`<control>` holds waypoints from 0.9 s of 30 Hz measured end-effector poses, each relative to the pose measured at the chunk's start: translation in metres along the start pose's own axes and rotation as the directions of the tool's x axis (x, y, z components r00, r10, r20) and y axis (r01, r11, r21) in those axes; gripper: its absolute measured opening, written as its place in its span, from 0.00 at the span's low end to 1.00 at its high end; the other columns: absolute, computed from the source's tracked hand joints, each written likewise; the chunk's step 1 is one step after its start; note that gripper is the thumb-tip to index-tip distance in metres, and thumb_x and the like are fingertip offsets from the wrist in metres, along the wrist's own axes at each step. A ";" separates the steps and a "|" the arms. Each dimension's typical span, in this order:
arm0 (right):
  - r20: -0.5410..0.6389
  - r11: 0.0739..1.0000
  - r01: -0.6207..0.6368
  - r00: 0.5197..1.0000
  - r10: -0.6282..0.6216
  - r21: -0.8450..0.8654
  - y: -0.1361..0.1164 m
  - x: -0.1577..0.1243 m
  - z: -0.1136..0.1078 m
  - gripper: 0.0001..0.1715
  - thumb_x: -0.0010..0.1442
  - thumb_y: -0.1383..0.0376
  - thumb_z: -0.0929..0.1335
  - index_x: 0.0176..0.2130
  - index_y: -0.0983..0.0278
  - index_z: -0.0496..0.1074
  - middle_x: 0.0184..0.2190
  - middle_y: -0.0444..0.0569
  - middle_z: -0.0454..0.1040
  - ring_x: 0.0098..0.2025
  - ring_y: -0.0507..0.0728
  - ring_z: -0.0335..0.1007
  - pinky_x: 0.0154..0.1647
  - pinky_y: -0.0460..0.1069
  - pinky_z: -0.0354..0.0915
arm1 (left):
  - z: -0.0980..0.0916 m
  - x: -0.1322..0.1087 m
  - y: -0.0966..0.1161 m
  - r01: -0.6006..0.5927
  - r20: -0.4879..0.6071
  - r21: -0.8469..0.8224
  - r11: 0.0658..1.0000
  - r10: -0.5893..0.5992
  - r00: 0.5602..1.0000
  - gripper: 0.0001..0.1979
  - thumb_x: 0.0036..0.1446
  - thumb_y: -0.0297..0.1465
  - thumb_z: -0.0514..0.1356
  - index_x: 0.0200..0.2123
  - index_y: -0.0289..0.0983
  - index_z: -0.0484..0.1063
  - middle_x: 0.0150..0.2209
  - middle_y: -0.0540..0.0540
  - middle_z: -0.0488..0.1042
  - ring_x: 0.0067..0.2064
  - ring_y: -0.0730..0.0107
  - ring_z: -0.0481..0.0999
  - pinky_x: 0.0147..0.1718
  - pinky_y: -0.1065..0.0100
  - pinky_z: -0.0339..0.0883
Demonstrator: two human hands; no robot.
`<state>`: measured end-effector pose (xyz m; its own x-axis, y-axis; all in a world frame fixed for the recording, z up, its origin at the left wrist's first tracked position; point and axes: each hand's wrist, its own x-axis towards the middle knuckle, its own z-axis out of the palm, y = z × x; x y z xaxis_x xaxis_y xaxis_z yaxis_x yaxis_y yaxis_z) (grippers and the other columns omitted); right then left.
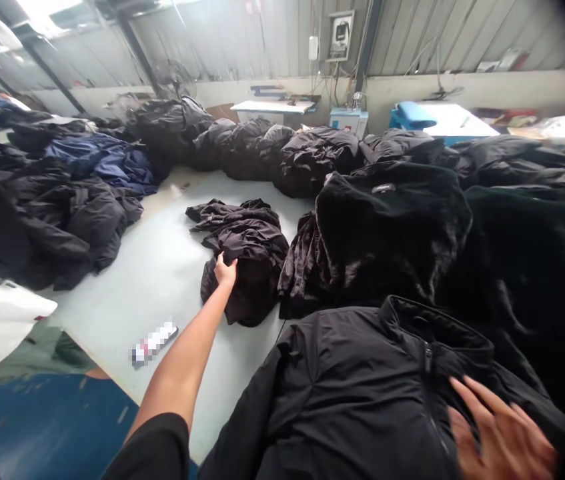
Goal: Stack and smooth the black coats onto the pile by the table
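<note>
Mid-frame, your left grip pinches crumpled black fabric garments; tugging could scatter them. Lower right, your right grip spreads empty.

left hand: outstretched, clenched | right hand: low, fingers spread
</note>
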<state>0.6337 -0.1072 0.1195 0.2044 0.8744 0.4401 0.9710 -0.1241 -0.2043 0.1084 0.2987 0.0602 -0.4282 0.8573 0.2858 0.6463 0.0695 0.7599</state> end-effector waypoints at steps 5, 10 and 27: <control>0.215 0.903 0.192 0.933 -0.290 0.384 -0.120 0.107 0.044 0.31 0.73 0.60 0.62 0.72 0.53 0.63 0.71 0.55 0.64 0.72 0.66 0.63 0.71 0.65 0.62 | -0.005 -0.027 0.012 -0.090 0.036 -0.046 0.995 0.092 0.995 0.09 0.66 0.24 0.65 0.48 0.29 0.73 0.44 0.40 0.83 0.44 0.61 0.80 0.49 0.65 0.70; 0.406 0.784 0.047 0.835 -0.371 0.620 -0.225 0.186 0.127 0.58 0.59 0.62 0.77 0.78 0.57 0.51 0.77 0.62 0.51 0.77 0.69 0.52 0.73 0.65 0.60 | -0.012 -0.076 0.045 -0.183 0.122 -0.072 0.980 0.191 0.974 0.11 0.64 0.25 0.64 0.49 0.33 0.77 0.48 0.37 0.83 0.50 0.52 0.83 0.56 0.55 0.74; 0.544 -0.050 -0.545 0.838 -0.032 0.837 -0.214 0.240 0.133 0.25 0.49 0.52 0.75 0.44 0.60 0.72 0.40 0.48 0.82 0.45 0.61 0.80 0.42 0.57 0.79 | -0.074 -0.158 0.047 -0.214 0.205 -0.067 0.974 0.224 0.953 0.27 0.67 0.33 0.62 0.66 0.38 0.64 0.63 0.34 0.67 0.65 0.51 0.71 0.62 0.49 0.72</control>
<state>0.4581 0.1919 0.1530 0.0727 0.9923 -0.1003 -0.2634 -0.0779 -0.9615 0.1596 0.1292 0.0937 -0.1342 0.9370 0.3226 0.6789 -0.1502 0.7187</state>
